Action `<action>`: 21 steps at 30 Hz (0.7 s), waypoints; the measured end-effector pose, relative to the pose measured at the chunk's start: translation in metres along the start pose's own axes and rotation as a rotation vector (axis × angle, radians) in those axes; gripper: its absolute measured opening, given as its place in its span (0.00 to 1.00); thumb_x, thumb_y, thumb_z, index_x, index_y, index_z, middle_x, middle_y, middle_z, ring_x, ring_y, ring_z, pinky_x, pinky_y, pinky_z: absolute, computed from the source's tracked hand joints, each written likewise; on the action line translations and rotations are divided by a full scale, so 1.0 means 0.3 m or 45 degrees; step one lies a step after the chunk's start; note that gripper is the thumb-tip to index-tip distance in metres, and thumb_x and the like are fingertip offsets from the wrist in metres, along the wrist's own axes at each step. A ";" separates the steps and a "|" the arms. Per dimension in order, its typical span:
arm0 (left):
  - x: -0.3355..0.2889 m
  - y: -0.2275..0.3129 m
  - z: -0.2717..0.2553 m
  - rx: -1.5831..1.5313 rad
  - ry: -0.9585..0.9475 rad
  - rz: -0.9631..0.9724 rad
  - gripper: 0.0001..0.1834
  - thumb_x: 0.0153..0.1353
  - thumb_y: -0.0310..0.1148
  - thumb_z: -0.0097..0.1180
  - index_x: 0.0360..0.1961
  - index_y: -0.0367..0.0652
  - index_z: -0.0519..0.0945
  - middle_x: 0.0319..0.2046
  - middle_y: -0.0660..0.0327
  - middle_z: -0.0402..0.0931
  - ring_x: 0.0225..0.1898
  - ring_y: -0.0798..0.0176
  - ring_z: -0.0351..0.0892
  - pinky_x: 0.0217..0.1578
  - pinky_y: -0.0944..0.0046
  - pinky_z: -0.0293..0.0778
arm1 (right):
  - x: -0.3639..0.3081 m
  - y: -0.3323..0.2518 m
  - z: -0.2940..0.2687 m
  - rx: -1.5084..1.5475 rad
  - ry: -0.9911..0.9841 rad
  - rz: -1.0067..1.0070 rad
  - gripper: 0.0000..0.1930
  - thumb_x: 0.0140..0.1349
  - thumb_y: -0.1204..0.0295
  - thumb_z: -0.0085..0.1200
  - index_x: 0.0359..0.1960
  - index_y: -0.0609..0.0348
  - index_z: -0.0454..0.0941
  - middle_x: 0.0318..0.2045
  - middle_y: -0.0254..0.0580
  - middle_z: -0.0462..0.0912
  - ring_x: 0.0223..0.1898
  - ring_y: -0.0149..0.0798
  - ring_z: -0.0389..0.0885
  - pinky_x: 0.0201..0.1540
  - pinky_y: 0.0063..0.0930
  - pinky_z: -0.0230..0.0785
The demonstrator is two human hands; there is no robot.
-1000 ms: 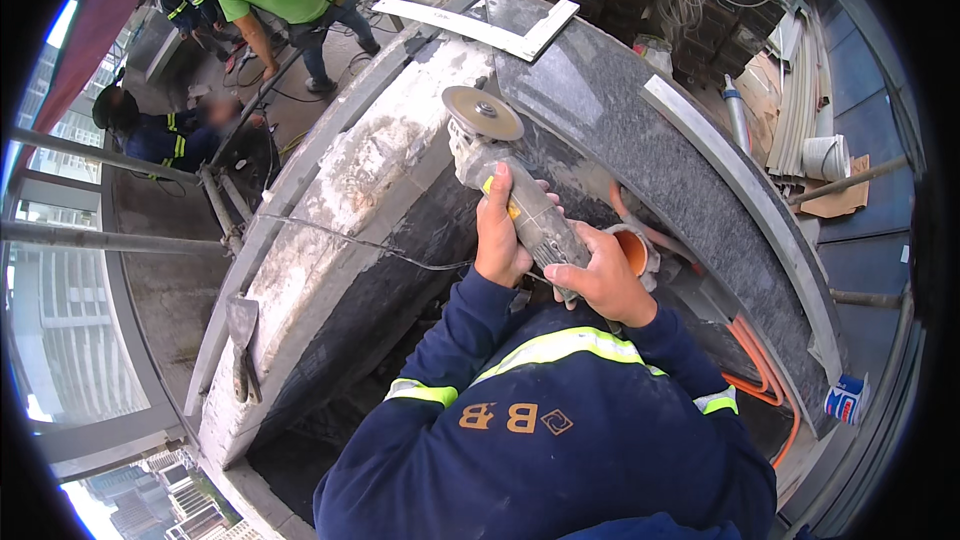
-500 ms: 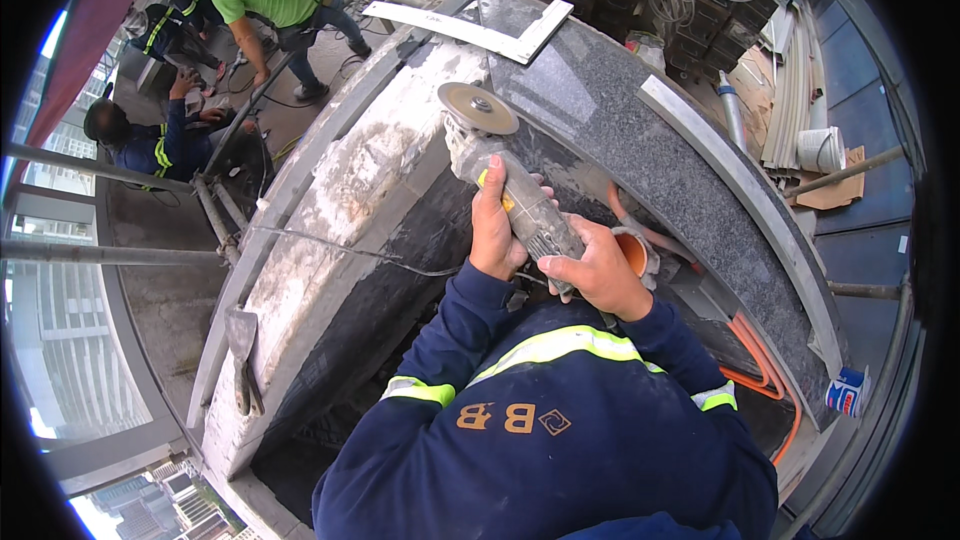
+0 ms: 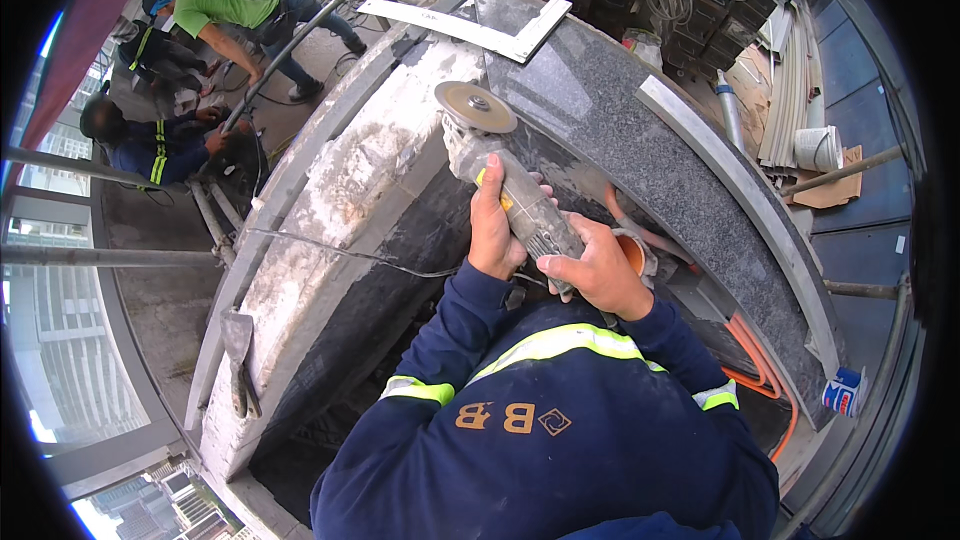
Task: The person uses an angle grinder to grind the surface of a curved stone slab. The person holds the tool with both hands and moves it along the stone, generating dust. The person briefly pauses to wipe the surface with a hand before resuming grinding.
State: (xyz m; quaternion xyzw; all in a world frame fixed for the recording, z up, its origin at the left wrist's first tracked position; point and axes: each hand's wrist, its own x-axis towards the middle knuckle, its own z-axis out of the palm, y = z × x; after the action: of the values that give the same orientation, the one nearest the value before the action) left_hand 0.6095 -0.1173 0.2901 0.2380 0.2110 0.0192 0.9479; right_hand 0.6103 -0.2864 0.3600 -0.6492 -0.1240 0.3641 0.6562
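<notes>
Both hands hold a dusty angle grinder [image 3: 525,202] in front of my chest, its round cutting disc [image 3: 476,107] at the far end, facing up. My left hand [image 3: 492,225] wraps the front of the body, thumb along its side. Around the rear of the handle, my right hand [image 3: 600,270] is closed with its thumb on top. The disc is over the inner edge of a curved ledge with a rough, whitish top [image 3: 350,160]; I cannot tell whether it touches. Dark speckled stone slabs [image 3: 640,150] cover the ledge's right part.
A white L-shaped square [image 3: 470,28] lies across the far ledge. A scraper [image 3: 238,360] rests on the near left ledge. A thin cable [image 3: 350,251] crosses the ledge. Orange conduits [image 3: 755,360] run at right. Several co-workers, one in a green shirt [image 3: 230,2], are beyond scaffold pipes [image 3: 110,255].
My hands and the grinder stay nearly still. At far left, the co-worker in green bends lower and further left, and the seated co-worker's arm has come down.
</notes>
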 end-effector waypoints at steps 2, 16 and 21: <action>-0.001 -0.001 0.004 0.000 0.006 0.011 0.34 0.70 0.61 0.57 0.49 0.33 0.74 0.38 0.50 0.80 0.35 0.55 0.86 0.36 0.52 0.87 | 0.000 -0.002 -0.001 -0.012 0.002 0.008 0.22 0.62 0.69 0.65 0.52 0.71 0.73 0.24 0.38 0.81 0.20 0.27 0.79 0.22 0.21 0.70; 0.020 -0.015 -0.009 0.056 0.031 0.004 0.42 0.66 0.68 0.57 0.50 0.31 0.75 0.35 0.47 0.80 0.36 0.50 0.85 0.41 0.51 0.85 | -0.002 -0.025 0.003 0.002 0.025 0.038 0.22 0.61 0.69 0.65 0.52 0.70 0.74 0.24 0.36 0.81 0.20 0.25 0.78 0.23 0.20 0.70; 0.013 -0.004 0.004 0.075 0.048 0.037 0.41 0.66 0.67 0.57 0.50 0.31 0.75 0.35 0.47 0.80 0.36 0.50 0.85 0.41 0.50 0.86 | 0.001 -0.036 0.006 0.007 0.016 0.047 0.23 0.62 0.69 0.66 0.54 0.69 0.74 0.26 0.36 0.82 0.22 0.25 0.79 0.24 0.19 0.70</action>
State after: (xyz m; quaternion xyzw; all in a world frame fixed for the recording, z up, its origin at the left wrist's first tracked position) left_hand 0.6134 -0.1182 0.2890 0.2682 0.2260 0.0312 0.9360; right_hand 0.6128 -0.2835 0.3702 -0.6518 -0.1069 0.3726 0.6518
